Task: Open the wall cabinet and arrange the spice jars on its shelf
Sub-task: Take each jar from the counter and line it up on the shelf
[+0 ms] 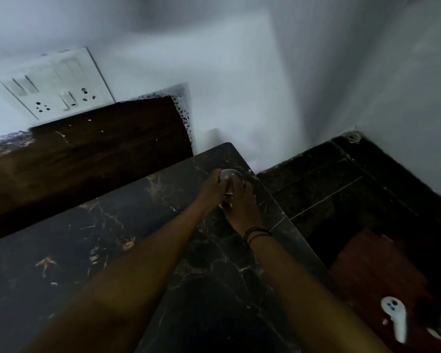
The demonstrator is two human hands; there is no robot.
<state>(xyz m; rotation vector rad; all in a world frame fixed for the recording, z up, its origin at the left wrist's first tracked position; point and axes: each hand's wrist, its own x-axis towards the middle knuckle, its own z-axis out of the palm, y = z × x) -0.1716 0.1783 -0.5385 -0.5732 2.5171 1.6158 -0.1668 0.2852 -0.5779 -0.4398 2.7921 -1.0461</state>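
**Jar held in both hands at the far corner of the table**

A small clear jar [229, 186] with a shiny round lid is held upright on the dark marbled table [138, 250], close to its far right corner. The left hand [211, 188] is wrapped around the jar from the left, its fingers curled against the glass just below the lid. The right hand [245, 202] is curled around the jar from the right, with fingertips reaching up beside the lid; dark bands [256, 234] are worn on that wrist. Both forearms are stretched forward from the lower edge of the view. The picture is dim and blurred, so the jar's contents cannot be told.

Behind the table, a brown wooden panel [99, 154] is seen against the pale wall, and a white switch and socket plate [55, 84] is mounted above it. To the right, well below the table, dark floor tiles [341, 189] are visible, with a white handle-like object [395, 317] near the lower right corner.
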